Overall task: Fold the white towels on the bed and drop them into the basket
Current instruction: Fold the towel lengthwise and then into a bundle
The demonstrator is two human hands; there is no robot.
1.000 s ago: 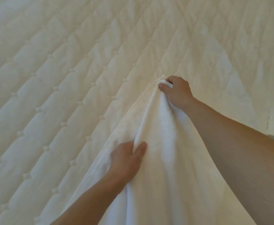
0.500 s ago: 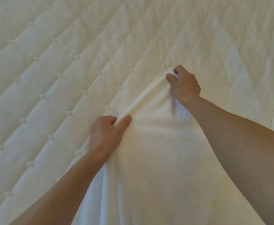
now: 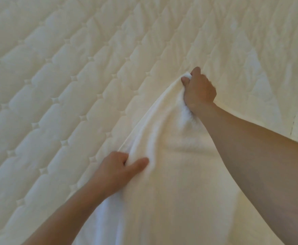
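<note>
On the quilted, tufted cream bed (image 3: 56,85), one white towel (image 3: 171,174) is laid, soft and napped, its long axis running from the near edge away to its far corner. That corner is pinched in the curled fingers of the right hand (image 3: 199,91). The bunched left edge is gripped by the left hand (image 3: 116,170).

A bedroom: quilted white mattress (image 3: 74,85) fills the view.

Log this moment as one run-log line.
towel: held over quilted bed | left hand: grips its edge | right hand: grips its corner
</note>
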